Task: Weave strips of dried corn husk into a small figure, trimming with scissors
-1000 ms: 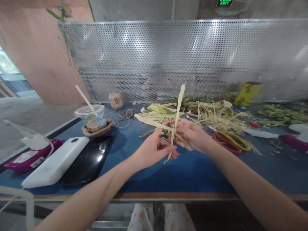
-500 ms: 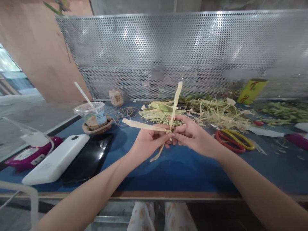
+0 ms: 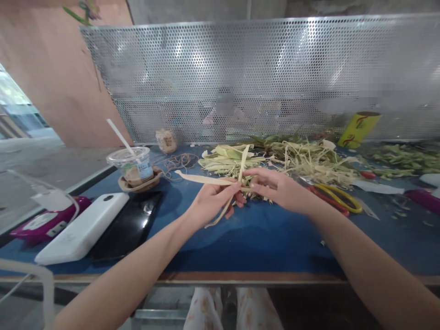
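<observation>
My left hand (image 3: 215, 201) is closed around two crossed strips of pale dry husk (image 3: 202, 179) above the blue table top (image 3: 268, 238). One strip points left, the other slants up and away towards the husk pile. My right hand (image 3: 275, 189) pinches the same strips where they cross, its fingers pressed together just right of my left thumb. Both hands hover over the table's middle, in front of a heap of green and pale corn husks (image 3: 230, 160).
Red and yellow scissors (image 3: 335, 196) lie right of my hands. Shredded husk (image 3: 316, 162) spreads along the back, by a yellow tube (image 3: 359, 128). At left are a plastic cup with straw (image 3: 132, 167), twine (image 3: 178, 161), a black phone (image 3: 129, 227), a white power bank (image 3: 80, 227), a purple device (image 3: 44, 222). Perforated metal screen (image 3: 261, 78) behind.
The upright strip has tipped down and away from a steep stand to a low slant. My hands have shifted slightly forward and lower, still gripping the crossed strips.
</observation>
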`<state>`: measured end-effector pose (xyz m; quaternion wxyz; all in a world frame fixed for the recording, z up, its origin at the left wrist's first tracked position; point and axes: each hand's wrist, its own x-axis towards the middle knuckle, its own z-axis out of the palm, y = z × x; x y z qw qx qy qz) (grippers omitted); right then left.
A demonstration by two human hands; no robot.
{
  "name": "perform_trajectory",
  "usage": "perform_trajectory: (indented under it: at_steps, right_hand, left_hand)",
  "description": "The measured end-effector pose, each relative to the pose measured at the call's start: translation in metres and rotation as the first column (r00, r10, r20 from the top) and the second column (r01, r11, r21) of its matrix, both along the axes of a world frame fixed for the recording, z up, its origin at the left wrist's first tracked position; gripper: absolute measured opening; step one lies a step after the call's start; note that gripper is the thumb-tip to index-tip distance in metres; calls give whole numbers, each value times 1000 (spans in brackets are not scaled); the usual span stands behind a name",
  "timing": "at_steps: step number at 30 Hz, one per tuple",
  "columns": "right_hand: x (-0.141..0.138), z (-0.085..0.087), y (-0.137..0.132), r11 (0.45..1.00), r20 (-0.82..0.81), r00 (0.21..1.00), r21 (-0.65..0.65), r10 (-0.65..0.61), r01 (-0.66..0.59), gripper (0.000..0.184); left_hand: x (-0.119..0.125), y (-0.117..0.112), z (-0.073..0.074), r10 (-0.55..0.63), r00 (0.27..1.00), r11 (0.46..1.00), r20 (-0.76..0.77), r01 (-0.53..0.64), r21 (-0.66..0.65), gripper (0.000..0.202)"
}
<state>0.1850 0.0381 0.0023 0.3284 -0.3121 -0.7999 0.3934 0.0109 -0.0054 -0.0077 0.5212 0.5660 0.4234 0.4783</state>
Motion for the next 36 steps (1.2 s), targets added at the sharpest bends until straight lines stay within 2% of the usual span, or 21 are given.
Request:
perform_trajectory:
  at_steps: [3, 8, 12, 18, 21, 25, 28, 32, 36]
  right_hand:
    - [0, -4, 7, 984, -71, 987, 96, -146, 153, 26]
    - [-5, -9, 6, 992, -234, 966, 27, -111, 120, 21]
    - [-8, -9, 1, 987, -342, 927, -22, -157, 159, 20]
    - [-11, -14, 1, 963, -370, 893, -23, -256, 267, 19]
    - [-10, -11, 1, 956, -349, 895, -7, -278, 294, 18]
    - [-6, 0, -2, 969, -249, 946, 78, -208, 234, 17]
    - [-6, 2, -6, 993, -134, 986, 60, -95, 104, 21]
    - [-13, -6, -13, 989, -59, 992, -91, 111, -116, 26]
    - [-20, -15, -16, 965, -233, 957, -158, 171, -211, 28]
  left_hand:
    - [1, 0, -2, -55, 998, 998, -5, 55, -30, 28]
    - [8, -3, -2, -46, 999, 999, -15, 46, -22, 28]
    - [10, -5, -3, -76, 997, 996, 12, 77, -44, 26]
    - [4, -3, -10, -132, 991, 987, 10, 132, -87, 27]
    - [3, -3, -13, -141, 988, 986, 55, 145, -82, 26]
    - [6, -3, -9, -118, 968, 989, 223, 135, -60, 33]
    - [7, -3, -5, -129, 946, 986, 296, 155, -64, 47]
    - [5, -2, -7, -71, 982, 997, 173, 71, 1, 60]
    - [4, -4, -10, -63, 997, 996, 40, 60, 73, 68]
